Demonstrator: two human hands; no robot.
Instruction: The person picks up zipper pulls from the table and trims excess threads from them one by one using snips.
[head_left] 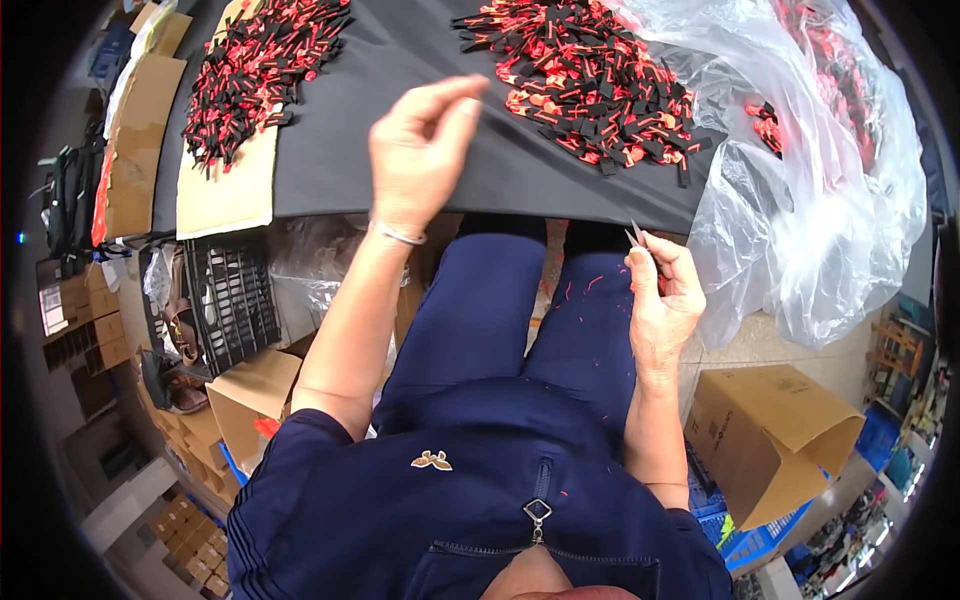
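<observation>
My left hand (420, 150) is raised over the black-covered table (400, 55), its fingers loosely bent and the thumb a little apart from the forefinger; nothing shows between them. It is nearest to a large pile of small black strips with red-orange cords (610, 95). A pair of small pointed snips (636, 236) sticks up out of my right hand (665, 300), which is closed around it just off the table's front edge, above my right thigh. Most of the snips is hidden by the fingers.
Another pile of the same pieces (255, 80) lies at the left, partly on a cardboard sheet (225, 200). Clear plastic bags (800, 220) drape over the table's right side. An open carton (765, 430) stands at lower right, a black crate (235, 305) at left. Red thread scraps dot my trousers.
</observation>
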